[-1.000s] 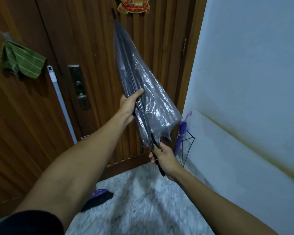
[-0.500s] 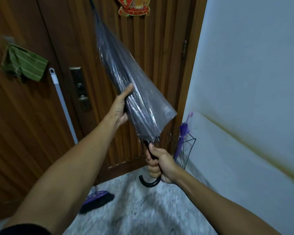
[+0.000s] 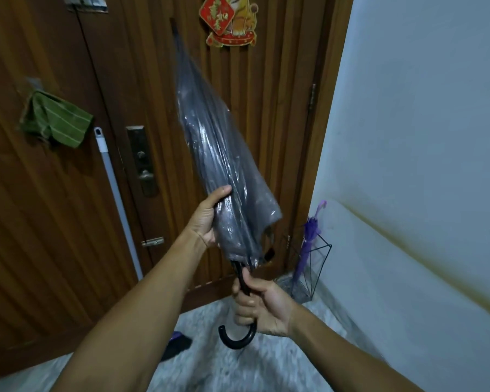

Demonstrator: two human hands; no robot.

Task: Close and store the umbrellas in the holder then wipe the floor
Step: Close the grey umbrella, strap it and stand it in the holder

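A clear plastic umbrella (image 3: 215, 165) with black ribs is folded and points tip-up in front of the wooden door. My left hand (image 3: 207, 216) grips the lower canopy, thumb across the folds. My right hand (image 3: 260, 306) holds the black hooked handle (image 3: 235, 339) below it. A black wire holder (image 3: 316, 267) stands in the corner by the white wall, with a purple umbrella (image 3: 309, 236) standing in it. A green striped cloth (image 3: 54, 123) hangs on the door at the left.
A mop with a grey-white pole (image 3: 116, 199) leans on the door; its dark purple head (image 3: 176, 345) lies on the marble floor (image 3: 252, 372). The door lock (image 3: 142, 162) is left of the umbrella. The white wall (image 3: 422, 137) closes the right side.
The umbrella has swung more upright and its canopy is gathered tighter. My left hand slid down toward the canopy's lower edge. My right hand shifted on the handle, whose hook now shows below it.
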